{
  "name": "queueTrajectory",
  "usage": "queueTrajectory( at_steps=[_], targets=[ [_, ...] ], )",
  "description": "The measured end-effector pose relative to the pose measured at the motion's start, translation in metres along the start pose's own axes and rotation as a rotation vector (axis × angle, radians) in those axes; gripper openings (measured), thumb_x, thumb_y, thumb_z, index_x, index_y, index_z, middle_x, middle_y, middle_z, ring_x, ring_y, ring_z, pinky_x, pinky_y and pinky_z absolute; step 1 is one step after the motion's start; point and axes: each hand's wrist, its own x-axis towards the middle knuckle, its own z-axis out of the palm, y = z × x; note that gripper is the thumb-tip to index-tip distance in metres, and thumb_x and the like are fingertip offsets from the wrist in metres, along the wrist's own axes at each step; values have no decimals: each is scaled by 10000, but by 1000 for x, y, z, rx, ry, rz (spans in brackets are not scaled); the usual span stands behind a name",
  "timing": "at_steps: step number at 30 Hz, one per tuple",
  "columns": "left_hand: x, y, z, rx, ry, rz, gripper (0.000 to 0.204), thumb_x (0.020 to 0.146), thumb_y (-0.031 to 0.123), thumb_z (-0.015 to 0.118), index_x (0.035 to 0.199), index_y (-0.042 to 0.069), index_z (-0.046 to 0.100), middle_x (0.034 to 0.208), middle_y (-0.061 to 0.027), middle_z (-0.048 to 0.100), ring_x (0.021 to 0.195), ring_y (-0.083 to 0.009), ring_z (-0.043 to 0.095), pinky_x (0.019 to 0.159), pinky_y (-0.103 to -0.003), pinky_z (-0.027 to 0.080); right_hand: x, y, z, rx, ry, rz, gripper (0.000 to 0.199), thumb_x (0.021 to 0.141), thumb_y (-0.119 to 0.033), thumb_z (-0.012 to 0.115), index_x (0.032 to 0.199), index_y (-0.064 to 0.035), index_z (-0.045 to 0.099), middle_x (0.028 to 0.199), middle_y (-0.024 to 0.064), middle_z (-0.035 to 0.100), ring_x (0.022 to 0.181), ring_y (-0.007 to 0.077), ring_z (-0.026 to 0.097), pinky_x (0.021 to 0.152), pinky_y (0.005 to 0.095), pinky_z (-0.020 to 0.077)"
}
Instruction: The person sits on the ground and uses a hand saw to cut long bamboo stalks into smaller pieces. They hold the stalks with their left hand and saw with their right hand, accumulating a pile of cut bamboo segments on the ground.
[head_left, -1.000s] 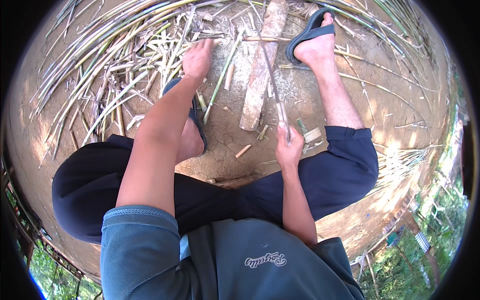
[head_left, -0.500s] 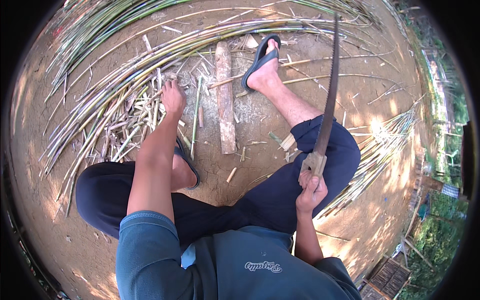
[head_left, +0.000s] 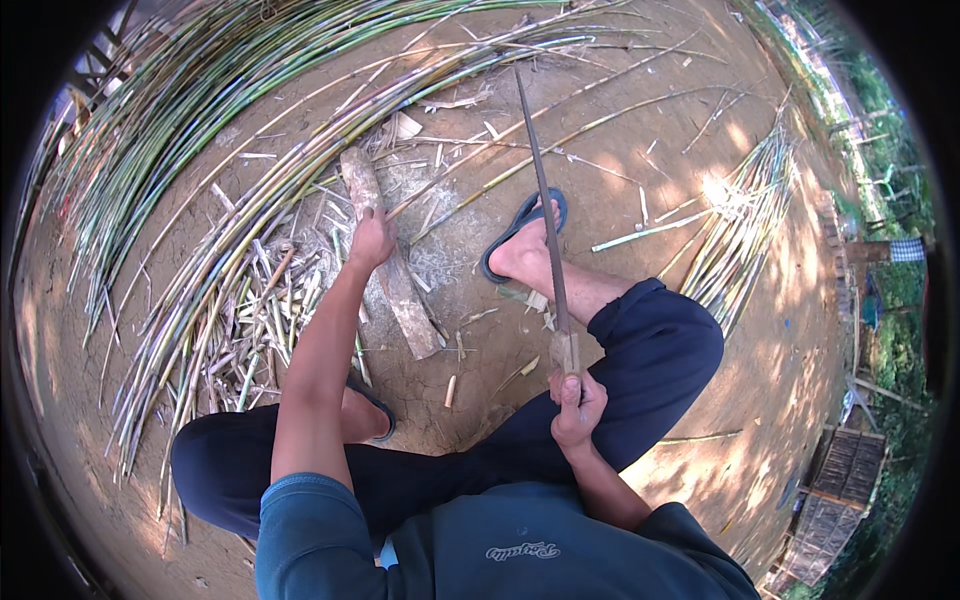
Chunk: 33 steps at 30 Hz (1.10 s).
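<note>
A handsaw point(head_left: 556, 240) with a long, narrow, dark blade stands up from my right hand point(head_left: 578, 408), whose fingers wrap its pale wooden handle. The blade's tip points away from me. My left hand point(head_left: 374, 238) is over a flat, rough log point(head_left: 408, 310) lying on the ground. Its fingers are curled around the near end of a thin bamboo pole point(head_left: 470, 165), which comes out on the hand's right side and runs off to the far right. The fingertips are partly hidden. Left of the log, many short cut bamboo pieces point(head_left: 262, 325) lie heaped.
Long bamboo poles point(head_left: 330, 140) curve past the log's far end. A larger green pile point(head_left: 180, 130) lies at the far left, another bundle point(head_left: 745, 215) at the right. My sandalled foot point(head_left: 525, 238) rests right of the log. Sawdust point(head_left: 425, 185) covers the ground there.
My left hand has moved from the cut pieces onto the pole end over the log. The saw has swung left and lower in my right hand. The whole view has turned.
</note>
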Motion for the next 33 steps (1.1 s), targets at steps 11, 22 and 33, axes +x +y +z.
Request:
queueTrajectory(
  at_steps=[11,22,33],
  targets=[
    [36,36,88,326,-358,-48,345,850,80,489,1188,31,533,1215,-217,521,1141,-386,511,970,-474,436,23,18,12,65,93,261,419,1003,-303,473,678,-41,437,580,13,409,537,95,369,525,269,328],
    [74,-27,-45,433,421,30,284,852,202,602,1099,62,619,1096,-115,582,1050,-297,530,900,-439,440,26,29,20,110,122,425,423,992,-314,481,675,-34,468,560,5,423,514,75,360,491,254,273],
    [-55,-180,-165,604,-59,-587,503,897,316,580,1264,-10,471,1308,-247,505,1249,-422,435,1017,-482,382,25,21,33,37,85,486,411,977,-306,526,666,-45,468,558,-20,430,525,54,372,484,255,272]
  ],
)
